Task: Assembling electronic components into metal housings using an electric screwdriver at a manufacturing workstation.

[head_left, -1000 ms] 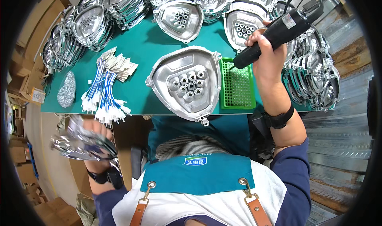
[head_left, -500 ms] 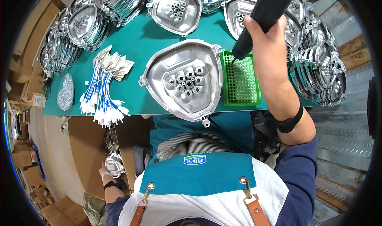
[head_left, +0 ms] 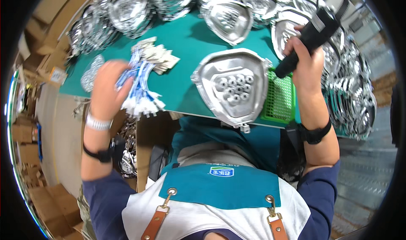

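Observation:
My right hand [head_left: 308, 66] is wrapped round a black electric screwdriver [head_left: 317, 32], its lower end tilted down over a green perforated basket [head_left: 281, 94]. Left of the basket, near the table's front edge, lies a rounded-triangular silver metal casting [head_left: 211, 77] with a cluster of round bosses at its centre. My left hand [head_left: 109, 87], somewhat blurred, is over the left side of a bundle of blue and white wires [head_left: 146, 77] with white connectors and pale tags. Its thumb and fingers are apart, with no held thing visible between them.
Stacks of similar castings [head_left: 127, 13] line the table's far side, with more stacks [head_left: 349, 96] at the right. A glittering silver heap [head_left: 89, 77] lies beyond my left hand. Below the table edge, an open carton [head_left: 144, 142] stands beside metal parts [head_left: 127, 161].
My left hand has risen from the carton below the table to the wires. The right hand and screwdriver appear further right and lower. The whole view has shifted and tilted.

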Demonstrator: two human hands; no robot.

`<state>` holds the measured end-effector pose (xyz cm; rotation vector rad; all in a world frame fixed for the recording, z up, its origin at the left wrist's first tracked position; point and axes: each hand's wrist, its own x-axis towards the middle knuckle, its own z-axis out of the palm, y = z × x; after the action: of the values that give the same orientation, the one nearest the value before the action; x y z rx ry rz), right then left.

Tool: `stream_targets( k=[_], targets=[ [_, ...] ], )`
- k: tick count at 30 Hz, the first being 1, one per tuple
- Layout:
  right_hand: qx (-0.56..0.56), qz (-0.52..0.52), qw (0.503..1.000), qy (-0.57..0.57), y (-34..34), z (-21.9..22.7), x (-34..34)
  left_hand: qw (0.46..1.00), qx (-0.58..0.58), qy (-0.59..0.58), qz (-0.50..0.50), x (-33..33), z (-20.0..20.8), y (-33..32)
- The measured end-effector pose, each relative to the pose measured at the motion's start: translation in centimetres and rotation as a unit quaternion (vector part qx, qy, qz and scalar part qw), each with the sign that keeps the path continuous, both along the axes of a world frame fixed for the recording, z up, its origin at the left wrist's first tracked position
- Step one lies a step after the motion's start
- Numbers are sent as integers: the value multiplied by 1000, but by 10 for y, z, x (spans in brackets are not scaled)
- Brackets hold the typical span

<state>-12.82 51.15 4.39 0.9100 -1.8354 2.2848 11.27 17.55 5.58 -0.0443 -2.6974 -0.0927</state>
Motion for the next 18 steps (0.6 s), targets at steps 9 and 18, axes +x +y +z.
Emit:
stream_targets(
  k=[9,18],
  targets=[
    [-282,143,948,-40,59,50,32,980,67,-185,10,-106,-20,-79],
    [-377,173,909,31,64,66,96,938,142,-299,106,-134,-42,-118]
  ],
)
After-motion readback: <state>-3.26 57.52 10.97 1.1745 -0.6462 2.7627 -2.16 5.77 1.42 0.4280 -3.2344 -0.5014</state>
